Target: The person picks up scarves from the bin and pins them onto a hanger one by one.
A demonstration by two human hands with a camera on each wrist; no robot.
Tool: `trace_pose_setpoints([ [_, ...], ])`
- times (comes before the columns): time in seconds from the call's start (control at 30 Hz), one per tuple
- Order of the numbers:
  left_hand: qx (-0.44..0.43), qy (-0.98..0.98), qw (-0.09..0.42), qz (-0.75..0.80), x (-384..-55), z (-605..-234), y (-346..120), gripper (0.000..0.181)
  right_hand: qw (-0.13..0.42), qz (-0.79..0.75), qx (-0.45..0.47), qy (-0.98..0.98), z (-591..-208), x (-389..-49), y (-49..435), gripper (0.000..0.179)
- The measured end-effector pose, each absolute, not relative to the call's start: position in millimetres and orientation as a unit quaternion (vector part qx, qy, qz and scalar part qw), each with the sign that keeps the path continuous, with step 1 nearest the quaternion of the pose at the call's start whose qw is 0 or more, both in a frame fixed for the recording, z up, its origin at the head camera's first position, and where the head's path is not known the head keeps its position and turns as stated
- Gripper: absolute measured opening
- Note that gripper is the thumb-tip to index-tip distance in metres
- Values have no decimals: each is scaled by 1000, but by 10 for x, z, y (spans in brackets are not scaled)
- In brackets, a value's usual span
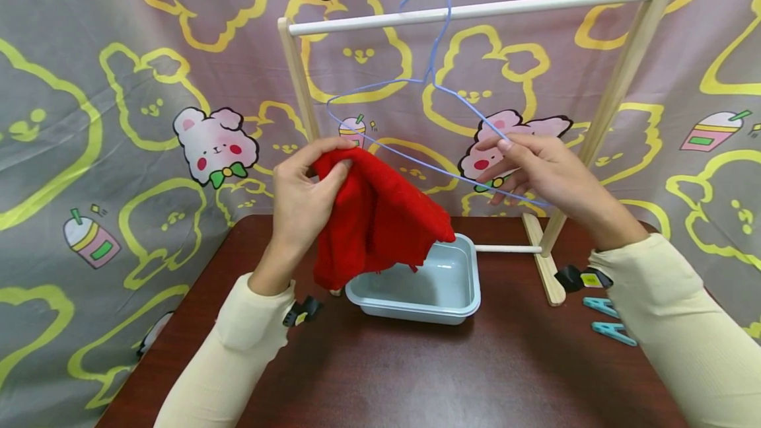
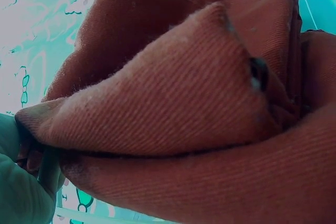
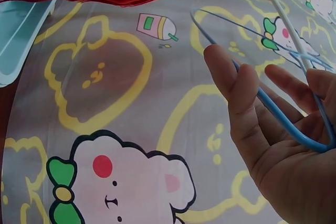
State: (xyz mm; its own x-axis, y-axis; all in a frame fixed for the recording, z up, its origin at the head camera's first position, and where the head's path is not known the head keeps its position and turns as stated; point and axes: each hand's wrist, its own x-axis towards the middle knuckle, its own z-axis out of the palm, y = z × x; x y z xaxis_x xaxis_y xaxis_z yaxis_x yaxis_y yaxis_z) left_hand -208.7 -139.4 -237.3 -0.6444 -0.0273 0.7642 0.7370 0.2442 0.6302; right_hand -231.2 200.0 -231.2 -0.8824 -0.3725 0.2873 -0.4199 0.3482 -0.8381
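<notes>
Red cloth (image 1: 386,210): ribbed knit, matt, with a fuzzy nap along its folds. Hanger (image 3: 278,115): smooth, apparently plastic or plastic-coated, with a slight sheen. Basin (image 1: 416,313): smooth, glossy plastic. Rack uprights (image 1: 619,84): pale, matt wood; crossbar (image 1: 505,8), white and smooth. Tabletop (image 1: 416,375): wood-like, smooth, softly reflective. Clips (image 1: 604,327): plastic. Backdrop (image 1: 226,84): printed fabric, matt, lightly creased. Sleeves (image 1: 684,322): ribbed, matt knit.

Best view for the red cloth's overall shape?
Head: the red cloth sits wholly in frame, hanging from the left hand, which covers a bit of its top. Left wrist gives a close-up of ribbed folds, cut off by the frame; right wrist shows just a strip along the top edge.
</notes>
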Motion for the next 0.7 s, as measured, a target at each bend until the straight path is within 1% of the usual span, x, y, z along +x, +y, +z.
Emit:
trace_pose_setpoints([
  [0.13, -251, -711, 340, -562, -2090, -2374, -1393, 17, 27, 514, 255, -818, -2305, -2304, 2018, 36],
  [0.3, -248, -711, 342, -562, -2090, -2361, -1383, 18, 28, 504, 251, -826, -2337, -2268, 2066, 34],
  [0.53, -239, -716, 344, -558, -2062, -2344, -1373, 17, 18, 507, 256, -823, -2430, -2249, 2123, 34],
  [0.7, -245, -711, 351, -558, -2048, -2325, -1348, 18, 7, 515, 263, -816, -2481, -2234, 2165, 31],
])
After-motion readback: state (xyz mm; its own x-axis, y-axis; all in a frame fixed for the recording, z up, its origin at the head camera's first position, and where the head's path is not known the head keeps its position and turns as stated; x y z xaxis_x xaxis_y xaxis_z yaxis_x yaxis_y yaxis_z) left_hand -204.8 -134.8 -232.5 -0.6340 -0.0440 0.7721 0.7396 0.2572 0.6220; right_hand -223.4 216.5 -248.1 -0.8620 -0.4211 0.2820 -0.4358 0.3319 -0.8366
